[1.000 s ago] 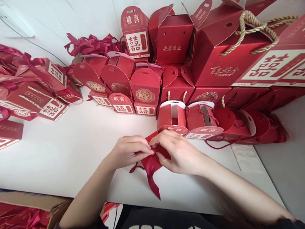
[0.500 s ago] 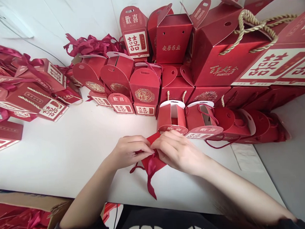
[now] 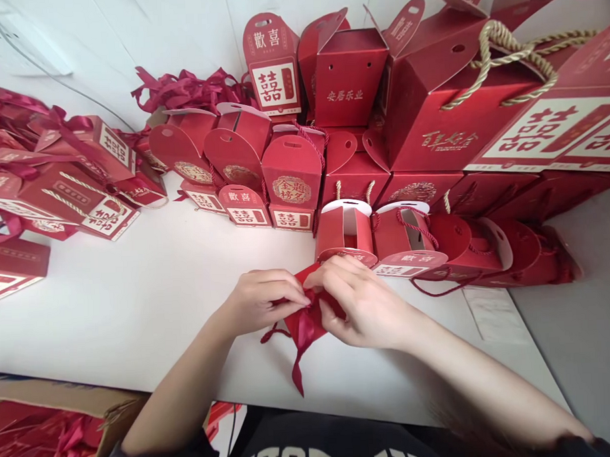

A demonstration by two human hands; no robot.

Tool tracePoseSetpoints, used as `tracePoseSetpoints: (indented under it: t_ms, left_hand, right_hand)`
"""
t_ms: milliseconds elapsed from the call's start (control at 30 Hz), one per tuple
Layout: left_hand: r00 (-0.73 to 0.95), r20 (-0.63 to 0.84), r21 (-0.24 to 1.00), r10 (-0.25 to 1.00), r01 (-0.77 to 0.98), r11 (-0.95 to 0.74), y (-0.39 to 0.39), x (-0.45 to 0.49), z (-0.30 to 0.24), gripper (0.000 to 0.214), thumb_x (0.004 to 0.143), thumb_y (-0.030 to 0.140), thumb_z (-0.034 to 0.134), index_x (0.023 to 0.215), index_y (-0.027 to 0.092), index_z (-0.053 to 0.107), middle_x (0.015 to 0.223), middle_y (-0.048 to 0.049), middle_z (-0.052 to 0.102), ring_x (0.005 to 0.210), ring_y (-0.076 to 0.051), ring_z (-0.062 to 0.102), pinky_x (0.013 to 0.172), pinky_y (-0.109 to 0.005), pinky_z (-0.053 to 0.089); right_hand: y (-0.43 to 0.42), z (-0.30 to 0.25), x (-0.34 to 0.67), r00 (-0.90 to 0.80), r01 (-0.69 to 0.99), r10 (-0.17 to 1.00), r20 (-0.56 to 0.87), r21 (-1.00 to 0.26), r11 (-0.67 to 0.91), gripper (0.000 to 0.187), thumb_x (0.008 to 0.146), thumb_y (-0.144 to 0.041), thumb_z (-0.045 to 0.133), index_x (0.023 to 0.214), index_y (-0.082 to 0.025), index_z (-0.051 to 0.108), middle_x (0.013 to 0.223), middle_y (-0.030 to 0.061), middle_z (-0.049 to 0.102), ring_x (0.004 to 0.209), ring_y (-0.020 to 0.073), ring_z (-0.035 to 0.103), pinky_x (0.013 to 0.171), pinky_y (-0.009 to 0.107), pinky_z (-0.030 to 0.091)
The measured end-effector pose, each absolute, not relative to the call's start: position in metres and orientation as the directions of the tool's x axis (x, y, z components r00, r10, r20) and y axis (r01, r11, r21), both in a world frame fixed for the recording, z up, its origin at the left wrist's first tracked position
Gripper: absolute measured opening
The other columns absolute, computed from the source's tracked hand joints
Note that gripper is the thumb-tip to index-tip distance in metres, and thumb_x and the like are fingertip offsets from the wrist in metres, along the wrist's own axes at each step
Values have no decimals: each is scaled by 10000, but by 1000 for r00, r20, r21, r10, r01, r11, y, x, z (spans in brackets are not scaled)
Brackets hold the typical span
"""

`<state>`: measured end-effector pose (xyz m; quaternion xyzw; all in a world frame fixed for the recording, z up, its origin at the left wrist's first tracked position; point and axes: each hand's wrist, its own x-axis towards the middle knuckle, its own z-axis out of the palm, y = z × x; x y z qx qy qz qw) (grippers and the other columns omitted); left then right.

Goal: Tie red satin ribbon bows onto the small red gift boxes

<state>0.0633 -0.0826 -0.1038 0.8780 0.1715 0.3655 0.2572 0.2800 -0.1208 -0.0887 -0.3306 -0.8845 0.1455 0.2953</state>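
A small red box [image 3: 318, 329] sits on the white table under both my hands, with a dark red ribbon [image 3: 303, 332] at its top. One ribbon tail hangs down toward the table's front edge. My left hand [image 3: 262, 300] pinches the ribbon close to its knot, thumb and index together. From the other side my right hand [image 3: 362, 303] reaches over the box; its thumb and index finger are apart, and the index tip is by the knot. The knot itself is partly hidden by fingers. A red cord [image 3: 274, 333] sticks out at the box's left.
Red gift boxes [image 3: 292, 179] stand in stacked rows behind my hands, larger rope-handled ones [image 3: 431, 117] at the right. More ribboned boxes [image 3: 103, 175] are piled at the left. Loose ribbons [image 3: 195, 89] lie at the back. A cardboard carton [image 3: 114, 422] stands below the front edge.
My right thumb has come away from the index finger, opening a gap over the box. The hanging ribbon tail has shifted slightly left. My left hand has barely moved.
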Motion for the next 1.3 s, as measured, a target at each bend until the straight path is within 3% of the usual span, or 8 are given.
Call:
tracePoseSetpoints:
  t_ms: [233,400,533,733,967,1033,1167,1300]
  left_hand:
    - [681,537,592,498,116,-798,-83,63,-104,130,796,79,697,876,181,707,800,-43,736,728,-117,695,683,-191,565]
    - [675,545,586,498,118,-801,-83,62,-104,128,792,86,706,872,185,709,788,-41,734,717,-116,692,675,-189,563]
    - [681,533,596,503,121,-794,-83,63,-103,130,792,75,698,867,180,707,795,-43,735,726,-118,695,680,-188,564]
    - [668,540,591,512,132,-796,-83,63,-104,114,802,98,689,860,193,710,775,-31,728,693,-109,683,655,-184,555]
    - [681,534,607,501,103,-788,-82,62,-105,162,785,52,694,882,182,701,806,-44,730,734,-121,689,687,-202,563]
    - [680,536,605,501,104,-789,-83,62,-105,158,788,57,692,883,183,700,799,-44,730,730,-121,687,674,-201,560]
    - [684,534,595,497,113,-795,-83,63,-103,131,806,78,679,873,188,704,796,-41,731,729,-118,690,673,-194,560]
    - [692,522,603,499,115,-790,-83,64,-99,113,820,91,666,861,186,712,784,-42,729,715,-120,691,661,-193,557]
  right_hand:
    - [-121,-84,283,-586,519,693,420,-463,719,221,834,-73,480,1032,-150,542,893,47,622,802,188,518,749,338,399]
    - [-122,-82,284,-617,494,701,357,-517,699,254,834,-82,492,1077,-148,527,969,62,627,888,198,537,796,333,407]
    - [-121,-84,284,-585,532,704,402,-466,707,233,834,-68,469,1039,-155,538,883,48,612,815,193,523,756,333,397]
    - [-122,-84,282,-618,496,713,332,-538,681,289,815,-79,519,1089,-167,513,1019,63,633,911,206,544,814,336,410]
    - [-123,-86,284,-578,521,744,335,-551,652,275,838,-61,518,1096,-155,514,996,59,625,880,182,556,810,302,433]
    - [-122,-88,282,-576,549,721,386,-471,691,176,888,-92,502,1053,-149,530,931,54,628,823,179,553,768,299,438]
    - [-122,-88,282,-581,679,630,514,-120,724,179,941,-52,421,951,-148,571,712,25,573,651,177,497,614,307,380]
    - [-125,-72,295,-618,743,619,485,100,662,196,937,-47,438,993,-149,595,712,34,582,646,185,506,588,327,350]
